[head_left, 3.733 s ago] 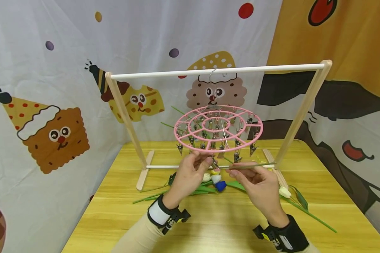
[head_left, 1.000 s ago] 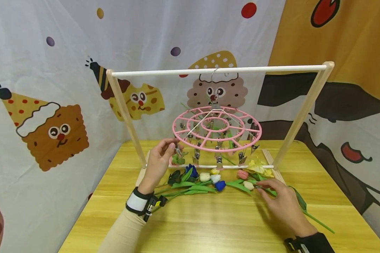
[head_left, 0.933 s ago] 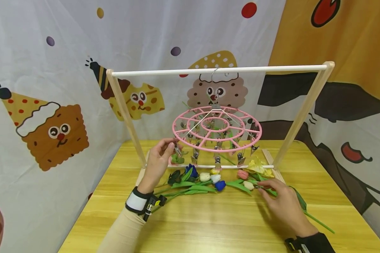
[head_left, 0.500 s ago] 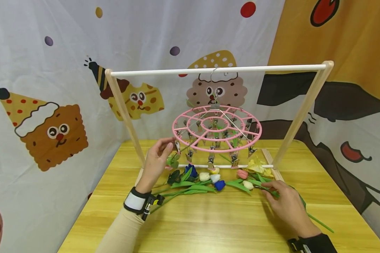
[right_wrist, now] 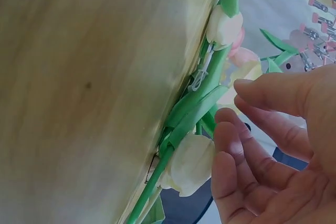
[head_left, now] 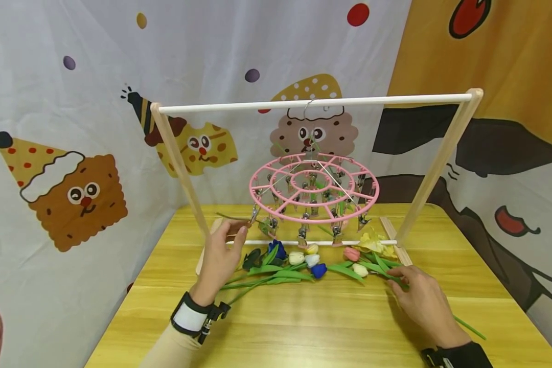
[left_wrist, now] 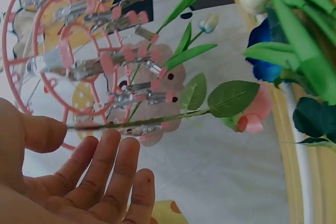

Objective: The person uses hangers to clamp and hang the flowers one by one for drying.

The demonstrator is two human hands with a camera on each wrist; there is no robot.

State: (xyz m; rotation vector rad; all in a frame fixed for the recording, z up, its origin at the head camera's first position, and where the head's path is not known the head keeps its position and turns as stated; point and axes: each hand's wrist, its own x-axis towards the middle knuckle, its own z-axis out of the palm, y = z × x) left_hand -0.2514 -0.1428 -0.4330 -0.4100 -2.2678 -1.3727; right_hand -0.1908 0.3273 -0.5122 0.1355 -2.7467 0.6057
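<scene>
My left hand [head_left: 220, 253] is at the left rim of a pink round clip hanger [head_left: 285, 216], fingertips right at a tilted metal clip [head_left: 254, 212]. In the left wrist view, the stem of a pink artificial rose [left_wrist: 256, 109] with green leaves runs behind my thumb tip. The thumb and fingers are apart, with nothing visibly pinched between them. My right hand [head_left: 420, 296] is low over the right side of the table, its loosely bent fingers close to green tulip leaves [right_wrist: 197, 111] and a white tulip [right_wrist: 190, 163]. Nothing shows in its grasp.
The hanger hooks over the white top bar [head_left: 239, 107] of a wooden rack [head_left: 179, 163]. Artificial flowers lie below on the table [head_left: 294, 327], including blue tulips [head_left: 319, 271], a pink tulip [head_left: 351, 254] and a yellow bloom [head_left: 372, 242]. A printed curtain stands behind.
Both hands were together at the hanger's front; they have since parted. The hanger has turned. Lately my left hand lowered leftward, the rose's stem swung leftward, and my right hand shifted slightly right and down.
</scene>
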